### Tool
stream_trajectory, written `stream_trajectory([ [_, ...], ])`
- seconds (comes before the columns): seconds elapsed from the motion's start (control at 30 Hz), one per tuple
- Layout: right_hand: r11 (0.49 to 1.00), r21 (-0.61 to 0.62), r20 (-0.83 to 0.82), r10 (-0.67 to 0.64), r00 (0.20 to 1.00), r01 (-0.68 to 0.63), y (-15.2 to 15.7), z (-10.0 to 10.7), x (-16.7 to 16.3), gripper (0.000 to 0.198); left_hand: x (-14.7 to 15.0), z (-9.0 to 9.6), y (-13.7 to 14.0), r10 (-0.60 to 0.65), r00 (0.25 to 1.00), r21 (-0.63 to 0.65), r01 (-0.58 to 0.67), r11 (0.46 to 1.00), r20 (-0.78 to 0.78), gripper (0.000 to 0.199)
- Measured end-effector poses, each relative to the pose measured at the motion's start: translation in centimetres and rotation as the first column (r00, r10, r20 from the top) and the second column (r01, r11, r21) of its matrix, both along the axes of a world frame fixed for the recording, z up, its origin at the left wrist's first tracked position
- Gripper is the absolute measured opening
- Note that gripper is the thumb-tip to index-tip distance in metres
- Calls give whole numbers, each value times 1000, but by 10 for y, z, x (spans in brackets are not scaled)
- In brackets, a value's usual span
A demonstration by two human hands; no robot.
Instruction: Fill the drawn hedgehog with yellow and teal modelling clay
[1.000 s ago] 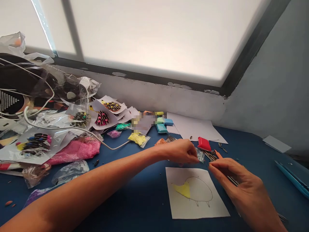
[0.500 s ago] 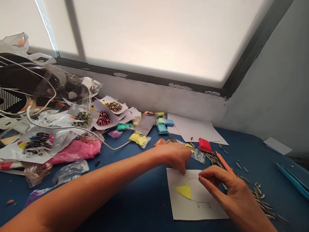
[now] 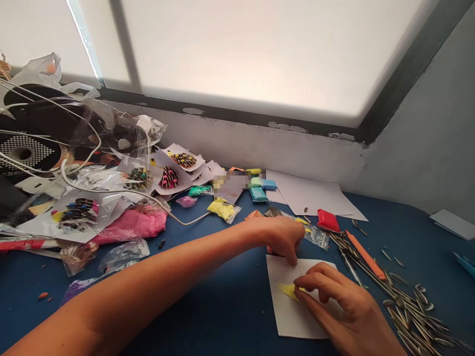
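A sheet of white paper (image 3: pixel 284 316) lies in front of me, with a patch of yellow modelling clay (image 3: pixel 286 289) spread on it. Most of the line drawing on the sheet is covered by my right hand (image 3: pixel 345 301). That hand is closed in a pinch, thumb and fingertips at the edge of the yellow clay; whatever is between them is too small to make out. Curled at the sheet's top edge, my left hand (image 3: pixel 285 236) presses the paper there, its fingertips partly hidden. Beyond it sits a clear zip bag (image 3: pixel 318 237) with yellow bits.
Sunflower seeds (image 3: pixel 411 316) are scattered on the right, beside an orange stick tool (image 3: pixel 365 254). A red clay packet (image 3: pixel 328 220) and white sheets (image 3: pixel 315 193) lie behind. Seed-covered paper pieces (image 3: pixel 76 215), a pink cloth (image 3: pixel 133 225) and a white cable (image 3: pixel 122 192) crowd the left.
My right hand has moved left over the paper, its pinched fingertips coming from the drawing's outline to the yellow clay. My left hand stays at the top edge. The view has shifted slightly.
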State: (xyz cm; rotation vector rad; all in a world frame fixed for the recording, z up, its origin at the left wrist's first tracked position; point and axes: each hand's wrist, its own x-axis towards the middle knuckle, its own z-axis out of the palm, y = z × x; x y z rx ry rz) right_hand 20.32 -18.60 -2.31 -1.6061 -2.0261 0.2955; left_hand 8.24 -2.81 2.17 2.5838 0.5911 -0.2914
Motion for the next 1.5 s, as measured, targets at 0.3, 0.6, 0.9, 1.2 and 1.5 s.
stream_trajectory([
  [0.3,980,192,177,27,984,-62,5,-3,-13,12,2,-8,9,-24,1000,-141,26,990,14,24],
  [0.6,970,226,274,30,961,-95,8,-9,-14,11,4,-8,12,-91,996,-166,93,982,20,21],
  [0.9,971,216,232,47,972,-99,12,-6,-17,14,3,-9,14,-99,995,-204,103,974,28,21],
  [1.2,958,275,235,22,972,-88,5,-4,-14,18,0,-4,11,-43,999,-151,39,988,-20,28],
  [1.5,978,195,223,31,974,-76,7,-1,-17,12,0,-5,12,-69,998,-169,67,983,-5,27],
])
